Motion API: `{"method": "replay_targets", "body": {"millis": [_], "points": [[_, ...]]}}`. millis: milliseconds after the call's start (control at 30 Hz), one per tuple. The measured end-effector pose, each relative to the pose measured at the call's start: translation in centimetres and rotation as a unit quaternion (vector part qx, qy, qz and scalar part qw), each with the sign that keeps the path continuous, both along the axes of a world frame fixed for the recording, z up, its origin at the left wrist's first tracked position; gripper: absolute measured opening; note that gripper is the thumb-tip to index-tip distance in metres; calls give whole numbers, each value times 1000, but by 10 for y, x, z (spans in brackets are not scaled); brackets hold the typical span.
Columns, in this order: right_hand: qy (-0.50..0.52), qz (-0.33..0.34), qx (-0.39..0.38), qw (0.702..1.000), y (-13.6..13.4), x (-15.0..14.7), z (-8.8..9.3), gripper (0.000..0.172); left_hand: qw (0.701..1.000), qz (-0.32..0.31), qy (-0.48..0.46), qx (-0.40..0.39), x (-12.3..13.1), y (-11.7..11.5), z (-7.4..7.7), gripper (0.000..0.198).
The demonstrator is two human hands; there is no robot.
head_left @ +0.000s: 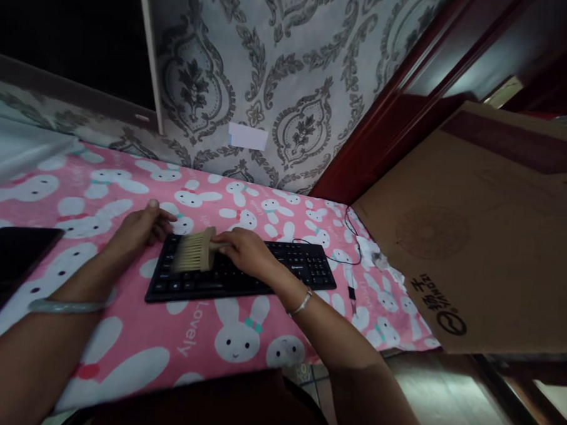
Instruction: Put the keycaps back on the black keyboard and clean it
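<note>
A black keyboard (262, 273) lies at a slight slant on a pink cloth with white rabbits. My right hand (244, 249) is closed around the handle of a wide brush (197, 251) with pale bristles. Those bristles are over the keys at the keyboard's left end and look blurred. Beside the keyboard's upper left corner is my left hand (144, 226), thumb raised and fingers loosely apart, with nothing seen in it. Whether its fingertips touch the keyboard's edge I cannot tell.
A dark flat device (16, 257) lies at the left, under a large screen (75, 34) by the wall. On the right stands a big cardboard box (475, 233). A thin black cable (358, 253) and a small black plug (352, 293) lie right of the keyboard.
</note>
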State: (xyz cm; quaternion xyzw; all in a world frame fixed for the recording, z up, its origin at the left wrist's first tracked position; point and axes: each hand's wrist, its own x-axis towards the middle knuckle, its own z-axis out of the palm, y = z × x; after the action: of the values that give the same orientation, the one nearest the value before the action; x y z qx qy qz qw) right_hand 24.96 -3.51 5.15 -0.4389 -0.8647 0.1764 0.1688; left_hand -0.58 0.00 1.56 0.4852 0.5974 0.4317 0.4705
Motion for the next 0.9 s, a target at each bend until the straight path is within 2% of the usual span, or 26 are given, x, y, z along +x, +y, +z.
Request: {"method": "replay_targets", "body": {"millis": [33, 100, 167, 233, 367, 467, 567, 667, 800, 900], "points": [[-18, 2, -8, 1000, 4, 3, 0, 28, 1000, -3, 2, -4, 0, 0, 1, 68], [-42, -16, -20, 999, 7, 31, 2, 27, 1000, -8, 7, -9, 1, 1, 4, 67], [-55, -71, -29, 996, 2, 80, 5, 27, 1000, -12, 12, -12, 2, 1, 7, 66], [-73, -157, -33, 984, -11, 139, 9, 29, 1000, -10, 19, -13, 4, 0, 9, 65], [-177, -307, -36, 934, -52, 245, 28, 24, 999, 1, 36, -6, 6, -4, 11, 62], [-244, -372, 19, 895, -78, 284, 43, 27, 999, -1, 41, -5, 8, -6, 11, 60], [-194, -420, 55, 885, -85, 281, 46, 35, 999, 3, 50, -5, 10, -7, 13, 60], [-139, -423, 69, 893, -76, 249, 34, 41, 998, 1, 64, -6, 12, -9, 14, 60], [-216, -373, 24, 902, -75, 212, 19, 35, 997, 2, 78, -10, 11, -7, 14, 60], [-287, -311, -24, 906, -97, 207, 29, 32, 997, 3, 80, -13, 11, -6, 14, 60]]}}
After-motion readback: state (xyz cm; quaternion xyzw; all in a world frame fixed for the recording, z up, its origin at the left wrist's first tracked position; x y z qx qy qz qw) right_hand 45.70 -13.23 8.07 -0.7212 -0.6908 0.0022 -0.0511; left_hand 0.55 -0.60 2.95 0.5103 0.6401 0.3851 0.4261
